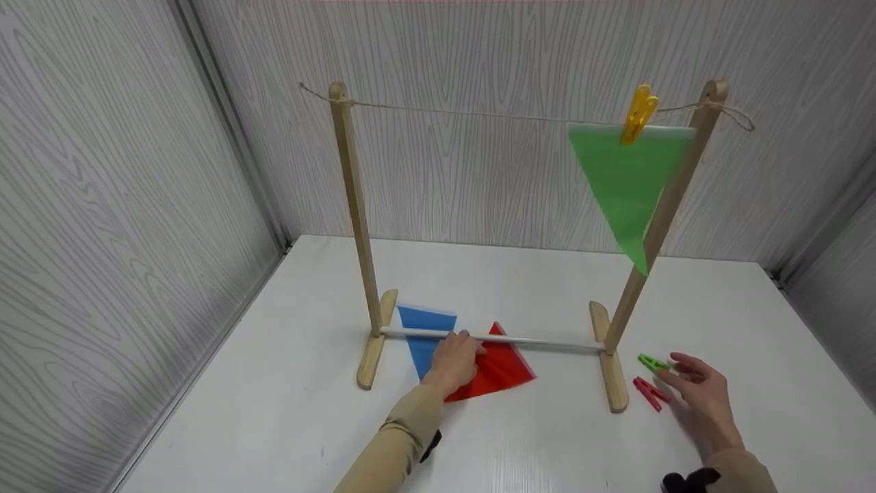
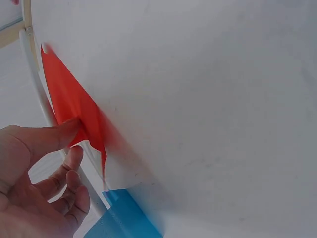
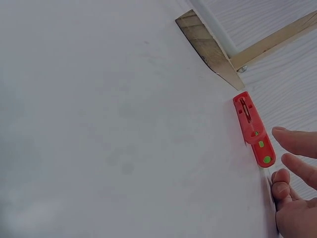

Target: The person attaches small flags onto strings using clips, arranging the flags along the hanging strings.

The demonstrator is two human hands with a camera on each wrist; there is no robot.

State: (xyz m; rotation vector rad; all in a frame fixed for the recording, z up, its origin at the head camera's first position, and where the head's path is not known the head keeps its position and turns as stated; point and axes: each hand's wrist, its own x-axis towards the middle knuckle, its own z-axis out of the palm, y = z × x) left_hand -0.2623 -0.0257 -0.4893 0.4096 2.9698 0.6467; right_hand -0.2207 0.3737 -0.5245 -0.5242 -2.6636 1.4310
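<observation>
Head: tan left sleeve (image 1: pixel 387 445) closest. Left hand (image 1: pixel 454 363) on red pennant (image 1: pixel 505 370), blue pennant (image 1: pixel 426 320) beside it, both on desk (image 1: pixel 534 438) partly under white crossbar (image 1: pixel 547 342). Green pennant (image 1: pixel 623 185) hangs from twine (image 1: pixel 465 112) by yellow clothespin (image 1: pixel 639 115). Right hand (image 1: pixel 701 397) at green clothespin (image 1: pixel 652 363), red clothespin (image 1: pixel 650 394); contact unclear. Left wrist: thumb and finger pinch red pennant. Right wrist: thumb and fingers apart, beside red clothespin.

White tabletop (image 1: pixel 274 418), wood-grained back wall (image 1: pixel 465 192), matching left wall (image 1: pixel 102 219)
</observation>
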